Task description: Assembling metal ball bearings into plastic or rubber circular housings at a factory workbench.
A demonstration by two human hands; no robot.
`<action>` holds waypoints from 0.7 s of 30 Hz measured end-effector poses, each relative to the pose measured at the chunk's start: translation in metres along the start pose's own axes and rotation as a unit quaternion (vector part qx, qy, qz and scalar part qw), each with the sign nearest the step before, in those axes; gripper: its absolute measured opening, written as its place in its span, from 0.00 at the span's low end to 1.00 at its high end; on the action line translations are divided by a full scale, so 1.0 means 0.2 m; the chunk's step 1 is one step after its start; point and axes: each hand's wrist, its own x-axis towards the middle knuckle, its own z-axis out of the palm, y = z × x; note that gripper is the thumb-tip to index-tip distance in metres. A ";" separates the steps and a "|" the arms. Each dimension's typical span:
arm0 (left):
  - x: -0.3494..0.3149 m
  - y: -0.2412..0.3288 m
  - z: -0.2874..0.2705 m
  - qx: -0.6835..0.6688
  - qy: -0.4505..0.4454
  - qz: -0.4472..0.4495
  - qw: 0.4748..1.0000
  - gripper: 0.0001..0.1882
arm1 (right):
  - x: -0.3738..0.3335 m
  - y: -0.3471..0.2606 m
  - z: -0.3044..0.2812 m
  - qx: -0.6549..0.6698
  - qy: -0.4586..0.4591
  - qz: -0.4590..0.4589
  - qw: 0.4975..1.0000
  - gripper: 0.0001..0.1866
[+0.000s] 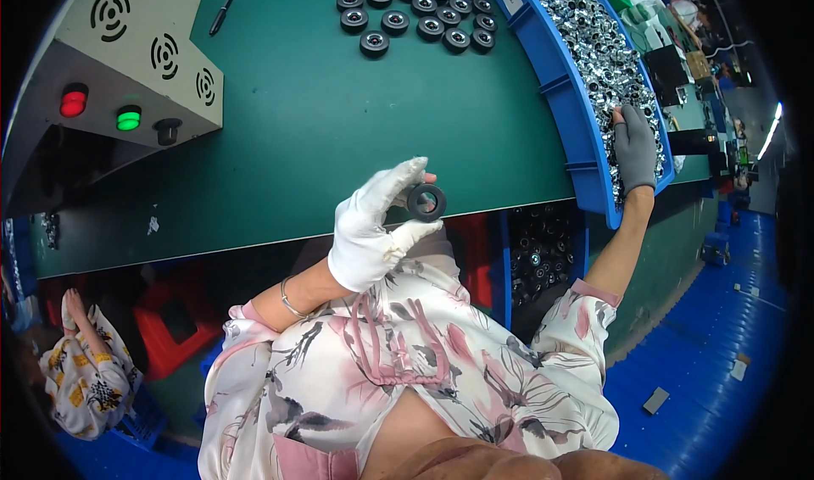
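My left hand [365, 230], in a white glove, pinches a black ring [426, 202] by its edge between thumb and fingers. The ring is held upright in front of my body, near the table edge, and its round hole shows. My right hand [636, 149], in a grey glove with bare fingertips, reaches into a long blue bin [560, 98]. Small shiny metal parts [585, 35] fill that bin. The right fingers are drawn together among these parts; what lies between their tips is too small to make out.
Rows of black wheels [395, 22] with metal centres stand at the far side of the green table [297, 124]. A pen [227, 5] lies far left, beside a beige machine housing [136, 56] with red and green buttons. Below the edge, a blue crate holds black parts [543, 255]. Another person [89, 370] sits lower left.
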 end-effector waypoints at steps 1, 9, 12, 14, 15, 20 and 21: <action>0.00 0.00 0.00 0.002 0.001 -0.004 1.000 0.37 | 0.00 0.00 0.00 0.001 0.006 -0.008 1.000 0.11; 0.05 0.10 -0.06 -0.252 -0.027 -0.247 0.935 0.22 | 0.00 -0.02 -0.01 -0.001 0.014 -0.001 1.000 0.12; 0.07 0.07 -0.05 -0.573 0.050 -0.340 0.744 0.18 | 0.01 -0.01 0.00 0.000 0.016 -0.004 1.000 0.13; 0.10 0.11 -0.06 -0.592 0.066 -0.359 0.718 0.19 | 0.00 -0.01 0.00 -0.001 0.010 -0.001 1.000 0.13; 0.11 0.12 -0.06 -0.611 0.084 -0.380 0.689 0.19 | 0.00 -0.02 -0.01 0.000 0.013 -0.001 1.000 0.13; 0.10 0.12 -0.05 -0.612 0.099 -0.386 0.683 0.19 | -0.01 -0.02 -0.01 -0.007 0.013 0.003 1.000 0.13; 0.10 0.12 -0.05 -0.618 0.098 -0.386 0.678 0.18 | -0.01 -0.03 -0.02 -0.005 0.012 0.007 1.000 0.13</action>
